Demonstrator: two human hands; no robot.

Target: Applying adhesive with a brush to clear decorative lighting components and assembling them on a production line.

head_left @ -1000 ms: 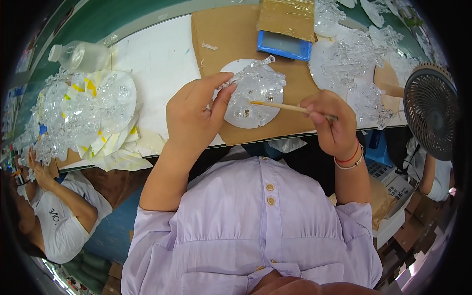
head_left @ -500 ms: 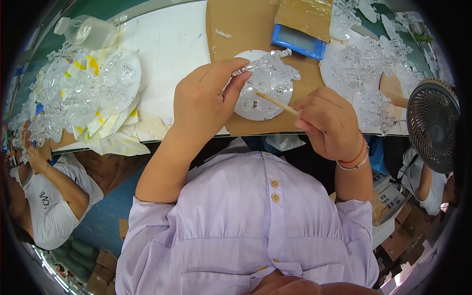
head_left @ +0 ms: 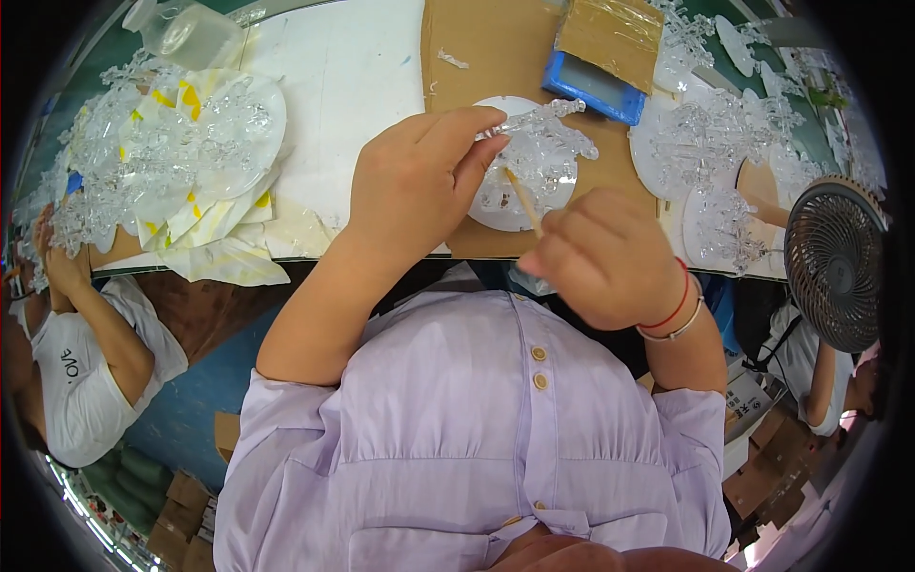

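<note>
Between the thumb and fingers of my left hand (head_left: 419,176) is a clear plastic figure (head_left: 548,116), tilted over a round white disc (head_left: 505,217). More small clear pieces lie on that disc. My right hand (head_left: 610,257) is closed round a thin wooden stick (head_left: 523,202) with a darker tip. The stick points up and to the left, its tip just below the clear figure; whether they touch I cannot tell. My right fingertips are partly smeared by motion.
Clear plastic pieces (head_left: 214,133) are heaped at the left on discs and yellow-marked paper (head_left: 219,224). More clear pieces (head_left: 701,138) lie at the right, beside a black fan (head_left: 837,262). Behind stand a blue tray (head_left: 596,88) under cardboard and a clear bottle (head_left: 186,33). People sit on both sides.
My right hand has moved left and a little down, and the wooden stick now stands steeper. My left hand still holds the clear figure. The whole view has shifted slightly.
</note>
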